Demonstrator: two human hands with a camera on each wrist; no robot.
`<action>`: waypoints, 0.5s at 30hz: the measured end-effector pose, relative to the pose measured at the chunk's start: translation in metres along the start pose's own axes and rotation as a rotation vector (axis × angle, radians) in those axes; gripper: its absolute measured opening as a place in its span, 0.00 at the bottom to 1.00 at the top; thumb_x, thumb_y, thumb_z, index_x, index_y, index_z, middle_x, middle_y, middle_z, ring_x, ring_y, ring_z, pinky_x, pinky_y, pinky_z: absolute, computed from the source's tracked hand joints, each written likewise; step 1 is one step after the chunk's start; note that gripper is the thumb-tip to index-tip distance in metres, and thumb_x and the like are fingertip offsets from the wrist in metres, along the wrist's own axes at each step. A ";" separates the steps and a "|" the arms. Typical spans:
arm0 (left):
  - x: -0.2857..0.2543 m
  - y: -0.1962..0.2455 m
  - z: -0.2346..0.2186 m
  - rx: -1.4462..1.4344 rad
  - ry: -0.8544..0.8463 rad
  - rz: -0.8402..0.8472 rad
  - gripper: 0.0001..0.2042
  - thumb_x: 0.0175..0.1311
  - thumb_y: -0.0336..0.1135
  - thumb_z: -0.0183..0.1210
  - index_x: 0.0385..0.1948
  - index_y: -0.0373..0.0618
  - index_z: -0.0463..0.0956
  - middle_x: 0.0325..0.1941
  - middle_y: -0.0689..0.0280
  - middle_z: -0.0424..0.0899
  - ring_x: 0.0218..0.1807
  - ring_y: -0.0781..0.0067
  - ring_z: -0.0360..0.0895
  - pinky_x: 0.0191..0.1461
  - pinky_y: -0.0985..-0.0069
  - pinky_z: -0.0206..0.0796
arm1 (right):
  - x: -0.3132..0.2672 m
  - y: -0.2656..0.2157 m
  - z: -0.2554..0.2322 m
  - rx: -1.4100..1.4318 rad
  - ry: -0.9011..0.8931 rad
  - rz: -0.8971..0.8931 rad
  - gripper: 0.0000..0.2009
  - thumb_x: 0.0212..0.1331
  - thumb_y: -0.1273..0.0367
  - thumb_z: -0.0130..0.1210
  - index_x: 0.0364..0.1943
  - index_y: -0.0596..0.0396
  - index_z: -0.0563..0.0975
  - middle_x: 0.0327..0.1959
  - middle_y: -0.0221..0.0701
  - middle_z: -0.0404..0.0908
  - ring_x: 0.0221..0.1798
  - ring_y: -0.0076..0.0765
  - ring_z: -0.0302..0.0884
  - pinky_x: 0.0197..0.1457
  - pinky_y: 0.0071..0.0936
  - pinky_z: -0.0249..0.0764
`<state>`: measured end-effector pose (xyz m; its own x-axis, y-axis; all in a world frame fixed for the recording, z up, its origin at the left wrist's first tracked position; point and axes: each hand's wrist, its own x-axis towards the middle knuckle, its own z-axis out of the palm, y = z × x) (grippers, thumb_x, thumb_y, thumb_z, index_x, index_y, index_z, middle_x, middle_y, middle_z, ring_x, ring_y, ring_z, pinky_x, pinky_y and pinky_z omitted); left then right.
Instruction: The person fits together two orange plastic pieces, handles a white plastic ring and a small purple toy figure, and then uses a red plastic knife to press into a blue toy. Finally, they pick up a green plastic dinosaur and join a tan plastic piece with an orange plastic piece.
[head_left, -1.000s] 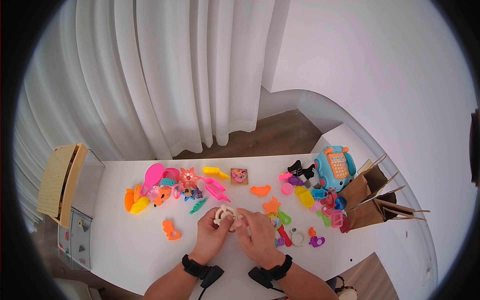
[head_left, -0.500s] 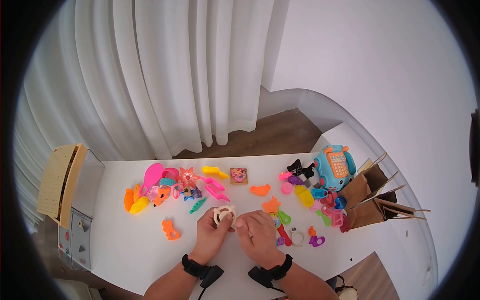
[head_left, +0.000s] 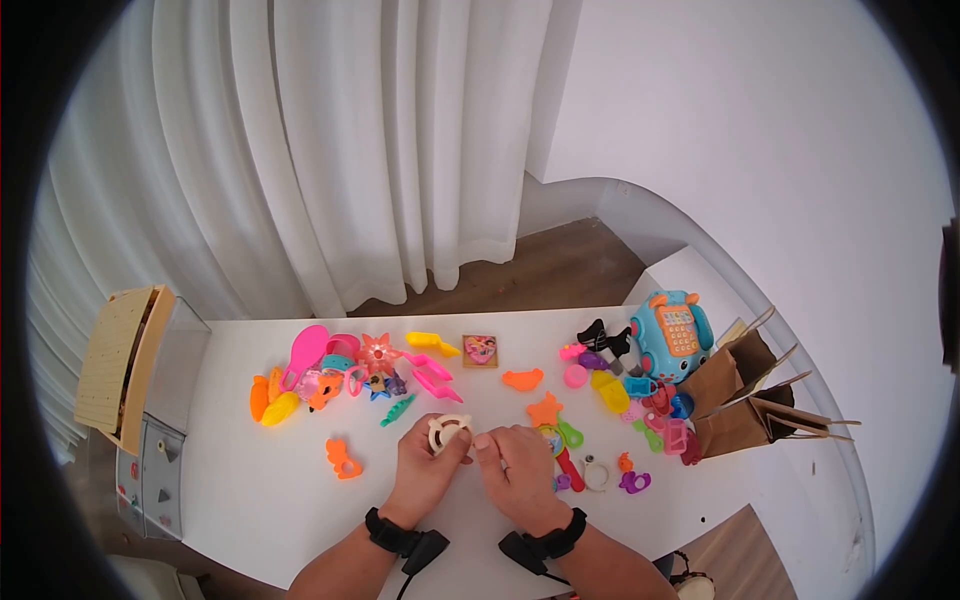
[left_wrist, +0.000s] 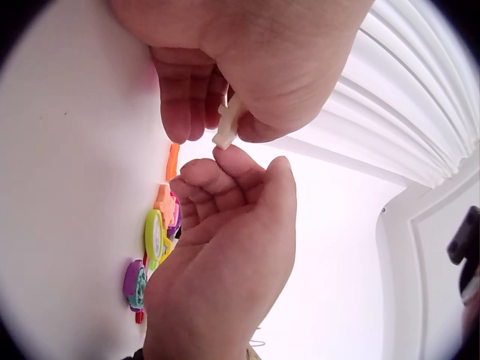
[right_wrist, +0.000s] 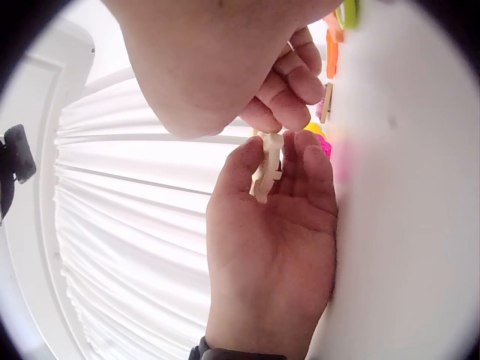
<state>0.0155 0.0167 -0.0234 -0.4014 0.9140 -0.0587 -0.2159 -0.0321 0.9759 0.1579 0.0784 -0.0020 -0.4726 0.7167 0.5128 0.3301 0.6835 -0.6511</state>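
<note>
A cream ring-shaped piece with openings [head_left: 436,432] is pinched between the thumb and fingers of the left hand [head_left: 418,478], above the white table. Beside it on the right is the right hand [head_left: 525,482], fingers bent. In the left wrist view the piece [left_wrist: 228,124] is seen edge-on, and a fingertip of the right hand [left_wrist: 225,259] touches its lower end, the thumb standing apart. The right wrist view shows the piece [right_wrist: 268,169] upright in the left hand [right_wrist: 270,251], close to the fingertips of the right hand [right_wrist: 214,67].
Colourful toys lie left and right on the white table [head_left: 250,480], with an orange piece [head_left: 343,459] near the left hand. A small picture box [head_left: 480,351] is behind the hands. At right stand a blue toy phone [head_left: 668,337] and brown paper bags [head_left: 735,385].
The right hand's fingers have drawn back from over the ring piece to its right edge and bent more. The left hand keeps hold, and the piece has tilted slightly.
</note>
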 end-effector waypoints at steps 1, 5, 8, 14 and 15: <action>0.000 0.000 0.000 -0.004 -0.001 -0.008 0.10 0.75 0.32 0.63 0.49 0.38 0.79 0.43 0.69 0.85 0.41 0.84 0.81 0.43 0.80 0.80 | 0.000 0.000 -0.001 -0.037 -0.016 0.003 0.12 0.73 0.63 0.56 0.31 0.53 0.81 0.24 0.35 0.81 0.31 0.48 0.78 0.42 0.44 0.70; -0.001 0.000 0.001 0.004 0.003 -0.007 0.09 0.76 0.33 0.62 0.49 0.38 0.78 0.43 0.70 0.84 0.40 0.84 0.81 0.43 0.80 0.80 | 0.001 -0.002 -0.001 -0.028 -0.007 0.003 0.14 0.73 0.64 0.56 0.26 0.52 0.78 0.23 0.36 0.79 0.30 0.50 0.77 0.41 0.45 0.69; -0.001 0.000 0.002 -0.003 -0.007 0.003 0.09 0.77 0.34 0.61 0.50 0.39 0.77 0.42 0.70 0.83 0.39 0.84 0.80 0.43 0.80 0.80 | 0.002 -0.002 -0.003 -0.028 -0.040 0.009 0.14 0.72 0.64 0.56 0.27 0.53 0.78 0.22 0.36 0.79 0.29 0.50 0.77 0.40 0.46 0.69; -0.008 -0.012 0.000 0.072 -0.006 0.034 0.09 0.78 0.35 0.60 0.49 0.41 0.78 0.41 0.68 0.82 0.38 0.83 0.80 0.41 0.79 0.79 | -0.001 0.002 0.002 -0.050 0.056 0.005 0.12 0.70 0.65 0.58 0.27 0.54 0.78 0.22 0.37 0.77 0.28 0.51 0.76 0.38 0.47 0.68; -0.012 -0.011 -0.003 0.271 0.012 0.082 0.08 0.75 0.33 0.61 0.48 0.41 0.79 0.42 0.66 0.83 0.39 0.78 0.81 0.42 0.76 0.79 | -0.002 0.004 0.003 -0.052 0.059 0.014 0.12 0.70 0.66 0.58 0.27 0.54 0.77 0.22 0.37 0.77 0.29 0.51 0.76 0.38 0.47 0.68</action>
<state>0.0202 0.0048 -0.0342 -0.4185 0.9080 0.0218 0.0628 0.0050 0.9980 0.1580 0.0792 -0.0070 -0.4196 0.7319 0.5369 0.3791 0.6788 -0.6289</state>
